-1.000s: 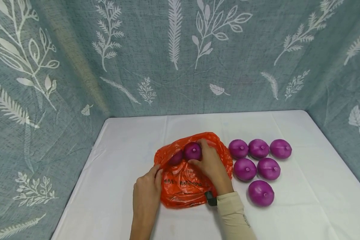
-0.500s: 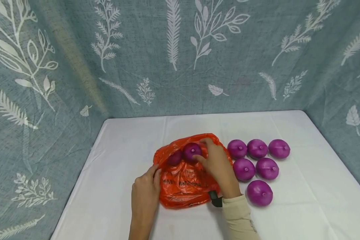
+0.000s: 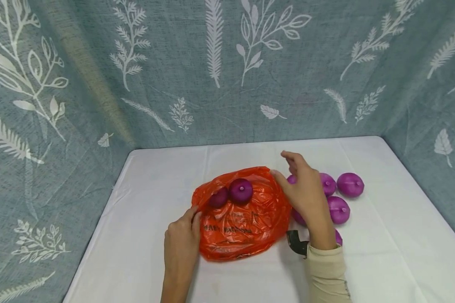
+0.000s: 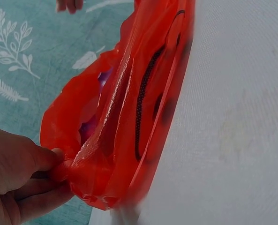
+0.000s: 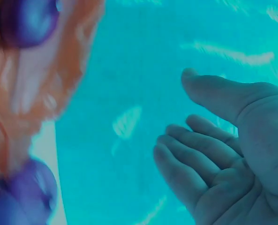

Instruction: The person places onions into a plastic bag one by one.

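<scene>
A red-orange plastic bag (image 3: 246,229) with dark lettering lies on the white table, its mouth spread. Inside its mouth sit two purple, onion-like balls, one with a pale nub (image 3: 240,191) and a shaded one (image 3: 218,198) beside it. My left hand (image 3: 182,244) pinches the bag's left rim between thumb and fingers; in the left wrist view that hand (image 4: 24,178) holds the gathered plastic. To the right of the bag my right hand (image 3: 307,191) hovers with nothing in it, thumb and fingers apart. It partly covers the loose purple balls (image 3: 339,210) below.
Several purple balls lie in rows right of the bag, the far right one (image 3: 350,185) in full view. A black wrist device (image 3: 297,243) sits by the right sleeve. Grey-green leaf-patterned cloth (image 3: 220,109) hangs behind and beside the white table (image 3: 155,176).
The right hand has let go of the nubbed purple ball, leaving it in the bag, and moved right over the loose balls. The left hand keeps its hold on the rim.
</scene>
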Demonstrator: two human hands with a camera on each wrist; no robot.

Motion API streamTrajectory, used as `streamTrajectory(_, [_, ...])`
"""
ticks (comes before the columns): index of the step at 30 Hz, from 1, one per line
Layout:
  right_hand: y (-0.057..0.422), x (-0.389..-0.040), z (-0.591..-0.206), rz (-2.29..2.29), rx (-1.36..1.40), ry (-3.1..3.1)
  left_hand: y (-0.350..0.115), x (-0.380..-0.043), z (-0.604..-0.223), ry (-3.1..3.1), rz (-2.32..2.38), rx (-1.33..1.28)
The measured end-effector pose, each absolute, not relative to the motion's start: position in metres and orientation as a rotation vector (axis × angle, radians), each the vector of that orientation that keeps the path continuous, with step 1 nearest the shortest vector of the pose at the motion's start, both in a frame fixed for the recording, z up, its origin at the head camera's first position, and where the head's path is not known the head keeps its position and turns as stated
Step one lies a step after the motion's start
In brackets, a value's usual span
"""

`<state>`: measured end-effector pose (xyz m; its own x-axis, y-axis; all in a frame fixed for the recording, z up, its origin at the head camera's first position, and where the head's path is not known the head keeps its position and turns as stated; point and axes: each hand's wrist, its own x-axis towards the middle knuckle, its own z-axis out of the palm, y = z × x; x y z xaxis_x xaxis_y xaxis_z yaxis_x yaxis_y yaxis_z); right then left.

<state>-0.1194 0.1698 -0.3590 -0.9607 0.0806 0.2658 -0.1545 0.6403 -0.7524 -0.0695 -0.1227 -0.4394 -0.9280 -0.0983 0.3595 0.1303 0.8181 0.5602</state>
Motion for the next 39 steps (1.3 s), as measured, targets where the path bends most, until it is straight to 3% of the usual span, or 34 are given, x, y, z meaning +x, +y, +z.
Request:
streamTrajectory(18, [0.267,-0.111,-0.348,1.121,-0.208,-2.411,-0.124,-0.069,-0.44,-2.647,-0.852,0.014])
streamTrajectory(29, [0.329,-0.099,-0.37,1.065,-0.463,-2.466,-0.123,-0.071,-0.437,-2.644,-0.848,0.007])
streamTrajectory(39, [0.366,-0.095,-0.404,1.047,-0.429,-2.659,-0.121,-0.072,-0.435,-2.646,-0.841,0.015])
